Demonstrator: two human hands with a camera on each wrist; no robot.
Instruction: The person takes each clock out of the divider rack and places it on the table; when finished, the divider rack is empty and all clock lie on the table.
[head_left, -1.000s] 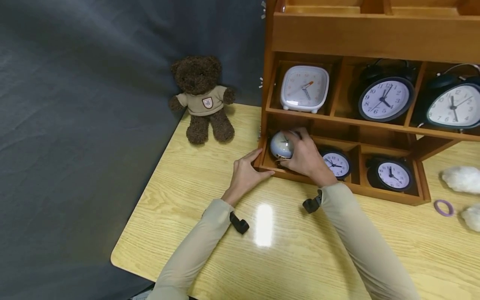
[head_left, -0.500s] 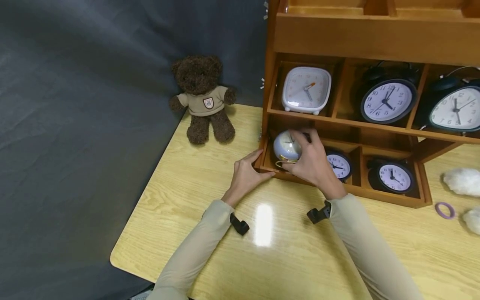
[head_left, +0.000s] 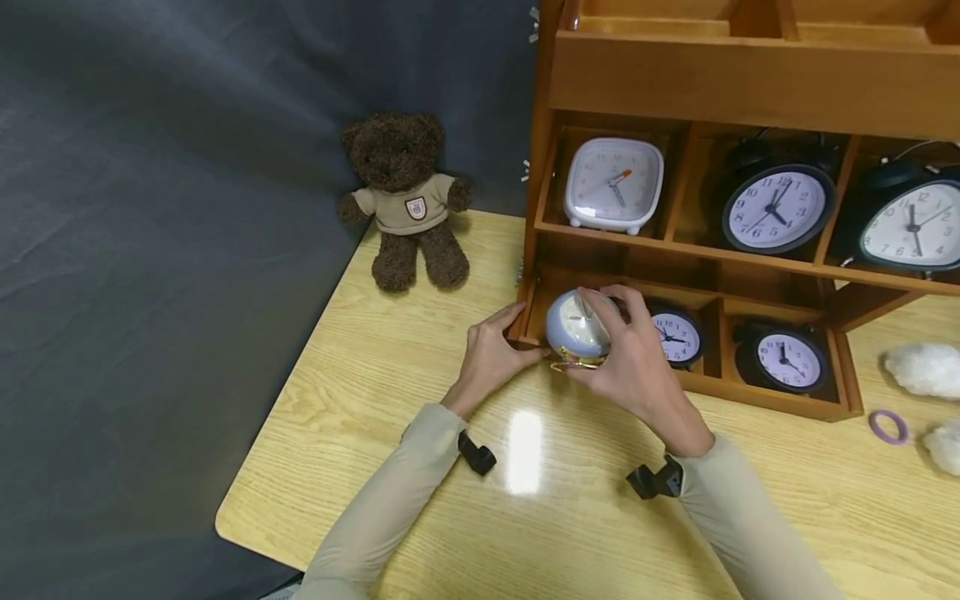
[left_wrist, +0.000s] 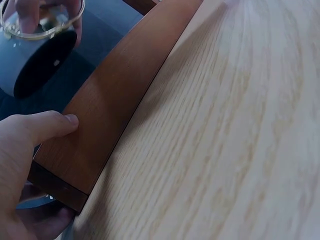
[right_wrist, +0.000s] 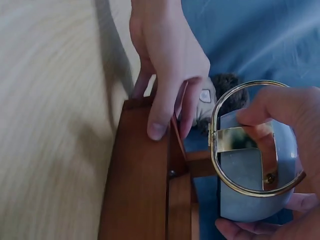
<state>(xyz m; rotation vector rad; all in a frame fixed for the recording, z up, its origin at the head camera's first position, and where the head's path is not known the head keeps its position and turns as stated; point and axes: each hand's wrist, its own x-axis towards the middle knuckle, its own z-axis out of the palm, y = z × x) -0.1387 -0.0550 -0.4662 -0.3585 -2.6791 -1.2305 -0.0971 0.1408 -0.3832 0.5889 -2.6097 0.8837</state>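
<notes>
My right hand [head_left: 626, 358] grips a round pale-blue alarm clock [head_left: 567, 331] with a white dial. In the right wrist view, the clock's gold ring [right_wrist: 215, 150] stands up from its blue body, and the thumb reaches through it. The clock is held over the front left compartment of a wooden drawer [head_left: 757, 398], tilted with its dial upward. My left hand [head_left: 491, 358] holds the drawer's front left corner; its thumb [left_wrist: 55, 125] presses on the front board and the other fingers lie round the side, partly hidden.
Two black alarm clocks [head_left: 677, 337] [head_left: 786, 358] stand in the drawer's other compartments. Above are a white square clock [head_left: 615, 183] and two larger dark clocks [head_left: 780, 208] [head_left: 913, 225]. A brown teddy bear [head_left: 408, 200] sits left. Right lie a purple ring [head_left: 888, 427] and white fluffy pieces [head_left: 926, 369].
My right hand has lifted the blue clock and drawn it toward me and slightly right, from the back of the compartment to above its front edge. The left hand has stayed on the corner.
</notes>
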